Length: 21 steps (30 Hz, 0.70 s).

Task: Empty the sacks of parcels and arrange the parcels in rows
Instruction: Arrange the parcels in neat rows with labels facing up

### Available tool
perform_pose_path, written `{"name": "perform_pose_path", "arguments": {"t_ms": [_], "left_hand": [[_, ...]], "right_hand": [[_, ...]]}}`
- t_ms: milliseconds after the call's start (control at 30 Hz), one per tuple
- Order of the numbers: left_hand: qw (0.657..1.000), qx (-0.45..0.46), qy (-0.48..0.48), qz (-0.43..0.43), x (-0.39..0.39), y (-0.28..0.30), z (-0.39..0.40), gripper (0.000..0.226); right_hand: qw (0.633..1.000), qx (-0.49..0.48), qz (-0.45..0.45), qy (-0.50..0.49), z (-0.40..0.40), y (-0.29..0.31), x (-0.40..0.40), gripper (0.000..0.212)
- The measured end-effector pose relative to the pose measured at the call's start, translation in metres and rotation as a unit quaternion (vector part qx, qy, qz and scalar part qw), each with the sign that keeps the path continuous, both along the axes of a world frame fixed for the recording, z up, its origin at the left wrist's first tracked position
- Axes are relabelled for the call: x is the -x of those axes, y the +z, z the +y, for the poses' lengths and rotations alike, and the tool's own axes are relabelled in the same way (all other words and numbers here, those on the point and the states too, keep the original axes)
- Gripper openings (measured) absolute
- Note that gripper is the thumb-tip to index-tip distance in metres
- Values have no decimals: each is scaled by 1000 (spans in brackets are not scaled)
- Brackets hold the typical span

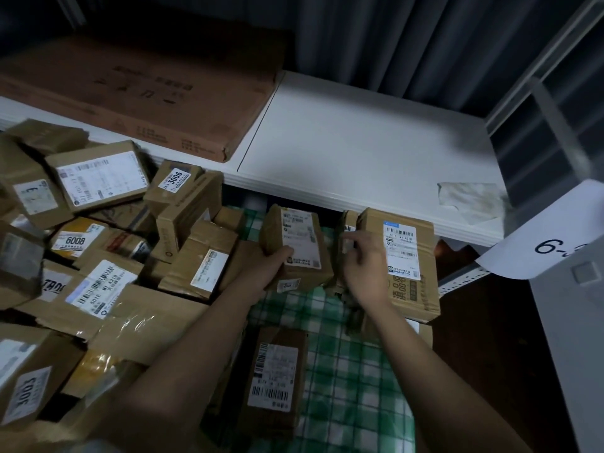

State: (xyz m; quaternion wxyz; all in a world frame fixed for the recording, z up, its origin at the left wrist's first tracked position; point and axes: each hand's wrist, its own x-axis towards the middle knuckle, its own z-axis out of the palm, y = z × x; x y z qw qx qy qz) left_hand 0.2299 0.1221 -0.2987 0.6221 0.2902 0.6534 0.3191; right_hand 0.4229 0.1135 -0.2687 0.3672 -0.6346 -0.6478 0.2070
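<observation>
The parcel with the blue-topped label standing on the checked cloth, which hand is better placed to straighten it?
Likely the right hand: it hovers beside that parcel, while the left hand grips another parcel.

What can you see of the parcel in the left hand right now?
The parcel is a small brown cardboard box wrapped in clear tape, with a white shipping label with barcodes on its top face and a small sticker on its near side. The left hand holds its left edge, above the green checked cloth, just left of a larger labelled box.

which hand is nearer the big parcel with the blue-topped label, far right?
Right. The right hand is against the left edge of that parcel; the left hand grips a smaller parcel further left.
</observation>
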Motion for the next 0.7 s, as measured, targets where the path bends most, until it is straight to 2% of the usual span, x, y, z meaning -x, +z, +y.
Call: {"name": "perform_pose_path", "arguments": {"t_ms": [67,100,167,233,300,367,467,567,700], "left_hand": [[999,6,13,-47,-3,-3,2,56],[998,11,16,-61,-4,-5,4,58],[997,28,17,-73,-12,-11,10,60],[998,28,17,-44,-17,-13,14,50],[999,40,23,-9,-24,-19,20,44],[999,41,28,6,-27,-26,29,54],[999,40,29,20,-24,-39,40,54],[998,33,-33,48,-33,-47,51,51],[997,18,-52,51,-42,-53,59,50]], "right_hand": [[996,-21,-76,-51,6,4,-30,36],[992,-1,-113,-60,10,5,-43,39],[972,113,-200,-52,17,4,-68,43],[939,211,-273,-17,22,-4,-85,49],[923,258,-284,10,23,-16,-96,53],[924,275,-264,13,24,-25,-101,56],[919,273,-285,7,23,-29,-96,57],[918,261,-297,-6,23,-35,-91,58],[928,226,-295,-31,21,-47,-87,57]]}}
